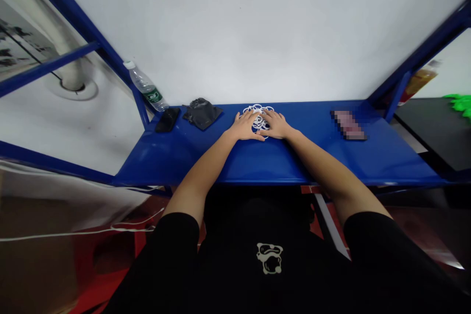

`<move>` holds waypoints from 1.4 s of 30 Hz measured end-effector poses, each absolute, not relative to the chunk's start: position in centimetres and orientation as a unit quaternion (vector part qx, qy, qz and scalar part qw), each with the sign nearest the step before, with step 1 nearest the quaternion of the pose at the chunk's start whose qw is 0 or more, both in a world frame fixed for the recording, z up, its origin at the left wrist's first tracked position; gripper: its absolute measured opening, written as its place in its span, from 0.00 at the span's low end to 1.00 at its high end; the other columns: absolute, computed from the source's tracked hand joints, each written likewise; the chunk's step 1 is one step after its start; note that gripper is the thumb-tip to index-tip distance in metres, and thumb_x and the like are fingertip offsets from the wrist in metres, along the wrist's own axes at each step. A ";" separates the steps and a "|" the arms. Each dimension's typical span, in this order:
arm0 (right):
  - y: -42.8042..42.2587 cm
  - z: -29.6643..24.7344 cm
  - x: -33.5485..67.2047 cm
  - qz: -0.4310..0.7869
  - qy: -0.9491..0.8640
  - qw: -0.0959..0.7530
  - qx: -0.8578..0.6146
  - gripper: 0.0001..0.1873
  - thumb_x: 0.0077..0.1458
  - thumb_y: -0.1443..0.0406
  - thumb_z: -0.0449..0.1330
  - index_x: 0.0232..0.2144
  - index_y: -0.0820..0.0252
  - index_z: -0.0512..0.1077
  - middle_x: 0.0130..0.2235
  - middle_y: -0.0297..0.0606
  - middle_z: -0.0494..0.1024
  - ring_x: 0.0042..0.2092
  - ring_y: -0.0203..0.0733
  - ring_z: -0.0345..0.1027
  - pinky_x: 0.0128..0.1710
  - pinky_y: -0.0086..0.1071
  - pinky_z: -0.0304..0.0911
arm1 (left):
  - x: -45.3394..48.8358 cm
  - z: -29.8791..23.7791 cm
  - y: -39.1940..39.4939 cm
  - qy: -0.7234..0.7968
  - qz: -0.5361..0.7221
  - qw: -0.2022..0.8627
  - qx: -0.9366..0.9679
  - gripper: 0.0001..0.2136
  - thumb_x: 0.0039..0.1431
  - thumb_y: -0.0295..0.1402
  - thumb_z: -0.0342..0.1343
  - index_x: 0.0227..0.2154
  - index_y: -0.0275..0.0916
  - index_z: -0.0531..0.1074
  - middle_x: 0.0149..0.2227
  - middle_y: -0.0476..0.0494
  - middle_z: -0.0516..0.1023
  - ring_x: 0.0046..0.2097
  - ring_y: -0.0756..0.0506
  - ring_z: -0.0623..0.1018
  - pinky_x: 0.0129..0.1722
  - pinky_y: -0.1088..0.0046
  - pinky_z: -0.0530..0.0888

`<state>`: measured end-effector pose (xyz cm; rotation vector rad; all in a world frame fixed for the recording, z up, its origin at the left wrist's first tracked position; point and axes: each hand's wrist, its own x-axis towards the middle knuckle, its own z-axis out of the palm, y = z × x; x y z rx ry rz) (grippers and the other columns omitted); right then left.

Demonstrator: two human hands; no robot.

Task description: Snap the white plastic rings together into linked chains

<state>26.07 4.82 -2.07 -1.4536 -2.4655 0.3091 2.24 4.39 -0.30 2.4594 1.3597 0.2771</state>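
My left hand [245,125] and my right hand [275,124] lie flat, fingers spread, on a tangled pile of thin white rings [258,117]. The pile sits near the middle of a blue metal shelf [279,167], and my fingers cover part of it. Neither hand appears to be closed around anything. My fingertips nearly meet over the rings, with a small patch of them showing between my hands.
Left of the rings lie a black pouch [202,113] and a black phone [167,119]. A tilted plastic water bottle [145,86] stands at the shelf's left end. A pixelated pink object [348,125] lies right. Blue frame bars flank the shelf.
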 end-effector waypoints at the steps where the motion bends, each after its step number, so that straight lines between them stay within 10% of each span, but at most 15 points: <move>1: 4.9 -2.1 25.8 0.105 -0.848 0.143 -0.499 0.60 0.60 0.28 0.64 0.82 0.52 0.60 0.84 0.57 0.56 0.82 0.81 0.50 0.76 0.81 0.47 | 1.8 -0.3 4.4 0.482 0.100 0.159 0.856 0.65 0.52 0.65 0.75 0.85 0.43 0.51 0.86 0.29 0.45 0.85 0.20 0.48 0.82 0.29 0.41; 32: 3.6 -2.4 27.9 0.115 -0.836 0.263 -0.468 0.47 0.69 0.32 0.60 0.75 0.55 0.71 0.77 0.54 0.71 0.79 0.72 0.61 0.78 0.70 0.55 | 0.9 -1.5 2.9 0.584 0.126 0.176 0.782 0.62 0.62 0.67 0.69 0.86 0.46 0.43 0.87 0.32 0.39 0.86 0.21 0.40 0.83 0.32 0.44; 42: 2.9 -1.8 31.3 0.131 -0.831 0.109 -0.530 0.74 0.49 0.32 0.78 0.85 0.45 0.51 0.85 0.53 0.51 0.84 0.85 0.40 0.77 0.82 0.49 | 0.8 -0.9 2.6 0.616 0.127 0.148 0.763 0.61 0.62 0.64 0.71 0.86 0.40 0.46 0.86 0.27 0.43 0.86 0.20 0.44 0.83 0.33 0.47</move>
